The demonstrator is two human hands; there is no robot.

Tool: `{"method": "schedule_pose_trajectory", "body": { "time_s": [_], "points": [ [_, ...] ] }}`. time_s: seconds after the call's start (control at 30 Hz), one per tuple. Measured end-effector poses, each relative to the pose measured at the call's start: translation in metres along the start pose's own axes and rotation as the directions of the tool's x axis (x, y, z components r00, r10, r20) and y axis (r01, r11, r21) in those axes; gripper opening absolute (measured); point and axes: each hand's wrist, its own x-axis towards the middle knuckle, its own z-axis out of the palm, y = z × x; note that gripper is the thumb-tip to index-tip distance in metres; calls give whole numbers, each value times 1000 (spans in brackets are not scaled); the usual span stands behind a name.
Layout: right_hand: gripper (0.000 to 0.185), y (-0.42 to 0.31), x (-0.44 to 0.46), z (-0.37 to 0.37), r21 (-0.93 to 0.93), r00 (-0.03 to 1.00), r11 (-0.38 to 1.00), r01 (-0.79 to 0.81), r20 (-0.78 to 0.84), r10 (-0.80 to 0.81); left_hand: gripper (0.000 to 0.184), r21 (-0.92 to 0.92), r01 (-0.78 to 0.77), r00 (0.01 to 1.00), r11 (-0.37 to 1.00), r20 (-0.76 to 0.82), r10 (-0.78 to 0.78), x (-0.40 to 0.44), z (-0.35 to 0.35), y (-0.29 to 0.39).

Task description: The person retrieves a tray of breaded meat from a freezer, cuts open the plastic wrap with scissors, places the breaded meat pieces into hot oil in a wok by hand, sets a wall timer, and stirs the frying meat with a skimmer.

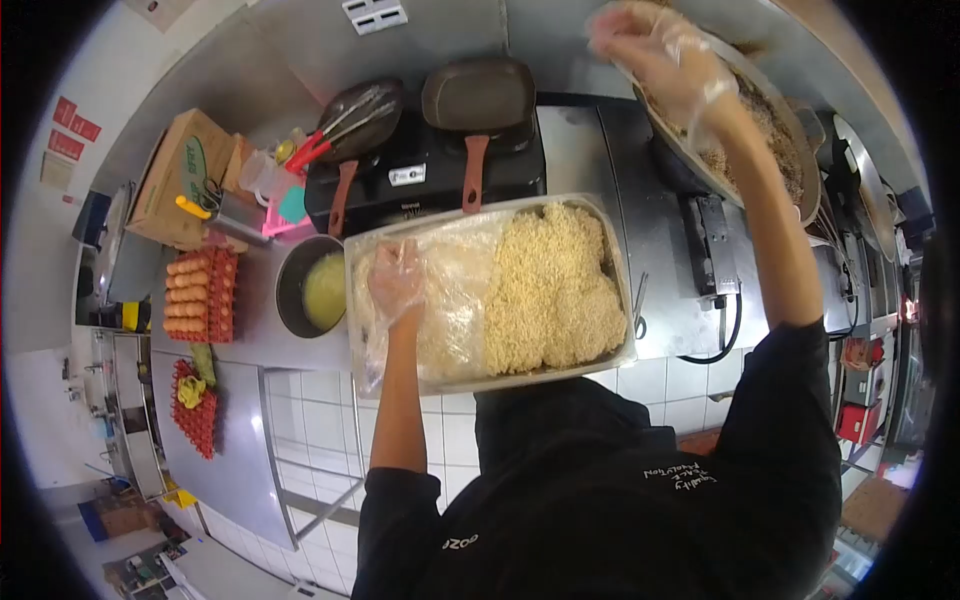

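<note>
A large rectangular metal tray lies before me. Its right half shows flat patties coated in pale crumbs; a clear plastic sheet covers the left half. My left hand, in a clear thin glove, is on the plastic sheet with its fingers curled in against it. Over the far rim of a big round pan at the upper right, my right hand is raised, gloved too. Its fingers are loosely bent and a little blurred, with nothing visible in them. Brown crumbly food fills the pan.
Two square frying pans sit on a black stove, with red-handled tongs across one. Left of the tray stand a pot of yellow liquid and egg trays. Scissors lie right of it.
</note>
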Motion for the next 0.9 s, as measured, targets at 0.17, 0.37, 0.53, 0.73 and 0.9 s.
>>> {"method": "schedule_pose_trajectory", "body": {
  "time_s": [0.17,0.37,0.53,0.73,0.9],
  "points": [
    [37,-5,-104,94,-83,749,986,147,660,-56,33,12,24,1000,1000,-19,-23,2,5,-5],
    [54,55,-158,256,-162,735,953,256,673,-83,34,-67,-38,995,997,-99,31,2,2,-6],
    [56,23,-175,285,-248,845,965,88,531,59,33,-155,12,1000,988,-17,-15,6,-9,1],
    [51,23,-189,312,-141,827,958,-252,483,288,35,-350,91,995,932,76,-68,1,-12,14],
    [40,10,-186,299,-44,811,888,-458,389,437,35,-495,-116,987,861,41,157,5,-23,65]
  ]
}}
